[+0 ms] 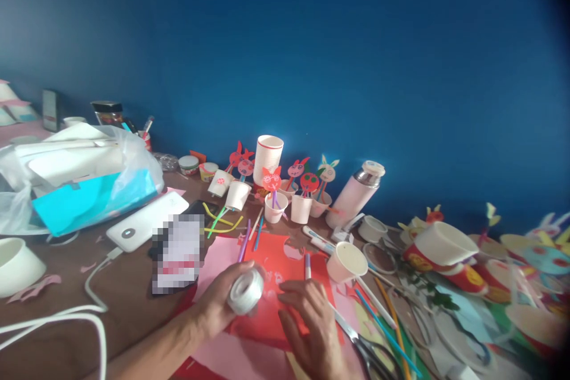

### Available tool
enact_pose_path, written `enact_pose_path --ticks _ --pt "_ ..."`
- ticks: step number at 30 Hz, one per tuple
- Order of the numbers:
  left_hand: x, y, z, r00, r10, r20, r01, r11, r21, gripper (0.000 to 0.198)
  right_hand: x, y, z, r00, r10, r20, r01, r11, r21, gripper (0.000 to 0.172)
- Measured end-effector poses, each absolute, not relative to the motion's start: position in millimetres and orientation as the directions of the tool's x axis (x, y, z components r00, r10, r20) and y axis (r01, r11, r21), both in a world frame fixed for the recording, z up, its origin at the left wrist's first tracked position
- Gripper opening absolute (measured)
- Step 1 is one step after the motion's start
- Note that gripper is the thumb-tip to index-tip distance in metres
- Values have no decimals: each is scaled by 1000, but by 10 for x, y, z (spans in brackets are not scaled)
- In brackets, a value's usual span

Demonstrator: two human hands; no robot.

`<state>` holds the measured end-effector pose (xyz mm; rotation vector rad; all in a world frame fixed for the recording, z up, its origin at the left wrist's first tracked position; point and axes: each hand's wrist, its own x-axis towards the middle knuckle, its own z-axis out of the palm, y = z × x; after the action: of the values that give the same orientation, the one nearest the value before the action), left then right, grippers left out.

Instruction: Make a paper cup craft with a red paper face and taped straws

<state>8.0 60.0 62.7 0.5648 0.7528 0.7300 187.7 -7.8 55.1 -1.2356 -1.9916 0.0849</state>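
My left hand (222, 294) is closed around a whitish roll of tape (246, 292), its hole facing up. Under it lies a red paper sheet (267, 249) on top of pink paper (240, 359). My right hand (312, 323) hovers over the red sheet, fingers spread and slightly bent, with nothing seen in it. A purple-and-white marker (307, 267) lies just beyond its fingertips. Scissors (367, 350) with black handles rest to its right. Farther right stands a white paper cup (347, 262).
Paper cups with animal-face straws (276, 206) line the back, beside a pale thermos (356, 193). At left are a power bank (146, 222), its white cable (95, 314), a phone (178, 258) and a plastic bag (138, 154). Straws (387, 326) and more cups (440, 243) crowd the right.
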Motion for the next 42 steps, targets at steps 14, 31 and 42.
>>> enact_pose_path --ticks 14,31,42 --pt "-5 734 630 169 952 -254 -133 277 952 31 1798 102 307 -212 891 402 915 326 -239 57" --pt "-8 686 703 360 922 -143 170 87 982 35 1707 147 188 -166 881 442 891 326 -315 48" --pt "70 578 800 370 919 -138 213 61 975 30 1731 172 216 -114 891 440 920 261 -291 53"
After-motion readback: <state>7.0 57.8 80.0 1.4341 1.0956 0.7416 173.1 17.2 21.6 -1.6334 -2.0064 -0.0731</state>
